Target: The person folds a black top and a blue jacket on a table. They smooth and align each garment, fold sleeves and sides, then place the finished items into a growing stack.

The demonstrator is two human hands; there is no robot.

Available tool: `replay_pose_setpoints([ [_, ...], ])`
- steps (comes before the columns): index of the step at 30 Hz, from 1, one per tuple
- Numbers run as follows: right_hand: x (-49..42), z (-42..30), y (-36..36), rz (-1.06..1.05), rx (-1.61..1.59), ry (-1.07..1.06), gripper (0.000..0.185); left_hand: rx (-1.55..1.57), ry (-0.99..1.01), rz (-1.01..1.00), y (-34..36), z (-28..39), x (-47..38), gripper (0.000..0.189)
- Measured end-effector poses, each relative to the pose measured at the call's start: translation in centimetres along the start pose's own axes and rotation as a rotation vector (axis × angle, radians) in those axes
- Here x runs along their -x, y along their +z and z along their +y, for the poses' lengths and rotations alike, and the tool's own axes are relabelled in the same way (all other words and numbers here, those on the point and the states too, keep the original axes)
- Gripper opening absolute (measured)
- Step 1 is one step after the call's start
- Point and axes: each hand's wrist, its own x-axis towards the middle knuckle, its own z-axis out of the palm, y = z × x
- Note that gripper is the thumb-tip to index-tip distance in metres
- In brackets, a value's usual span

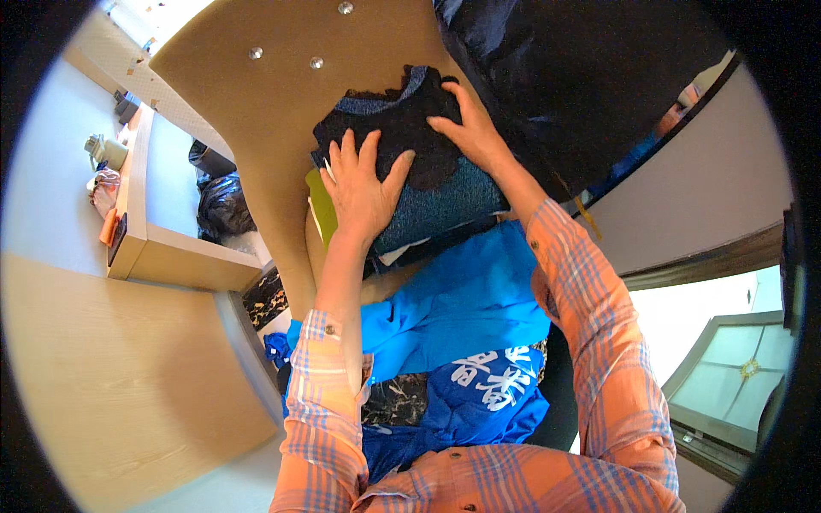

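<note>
Both of my hands rest on a black cloth piece with a scalloped edge and a blue denim strip along its far side. My left hand lies flat on its left part with the fingers spread. At its right edge is my right hand, thumb and forefinger apart, the other fingers partly hidden. Beneath the black piece is dark blue denim, its near edge showing a white scrap. An olive-green piece sticks out to the left of my left wrist. Bright blue cloth is spread nearer my body.
Ahead stands brown upholstery with shiny buttons. Black sheeting covers the far right. Blue fabric with white writing lies close to me. On the left are a wooden shelf unit and a black plastic bag.
</note>
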Motion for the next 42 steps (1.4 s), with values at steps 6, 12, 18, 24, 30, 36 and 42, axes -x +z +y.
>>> replay_pose_setpoints([
  [6, 0.3, -2.2, -0.8, 0.211, 0.417, 0.0, 0.066, -0.062, -0.043, -0.111, -0.3, -0.4, -1.5, 0.083],
  [12, 5.5, -3.8, 1.0, 0.275, 0.448, -0.629, 0.042, -0.051, 0.016, -0.081, 0.6, -2.0, -2.4, 0.081],
  [18, 6.2, -1.8, 4.3, 0.38, 0.545, -0.585, 0.03, -0.015, 0.036, -0.017, 2.0, -3.3, -3.0, 0.08],
  [24, 7.1, -1.1, 3.8, 0.317, 0.599, -0.529, 0.034, 0.157, 0.107, 0.039, 2.0, -4.5, -0.3, 0.074],
  [30, 6.8, -0.2, 3.9, 0.316, 0.629, -0.484, 0.034, 0.221, 0.108, 0.006, 0.6, -7.0, 12.5, 0.063],
  [36, 6.8, 0.5, 3.7, 0.281, 0.791, -0.479, 0.042, -0.217, 0.15, -0.15, 0.5, -5.0, 29.0, 0.059],
  [42, 13.1, -2.5, 2.8, 0.377, 0.733, -0.511, 0.047, -0.118, 0.093, -0.077, 0.9, -4.9, 28.7, 0.054],
])
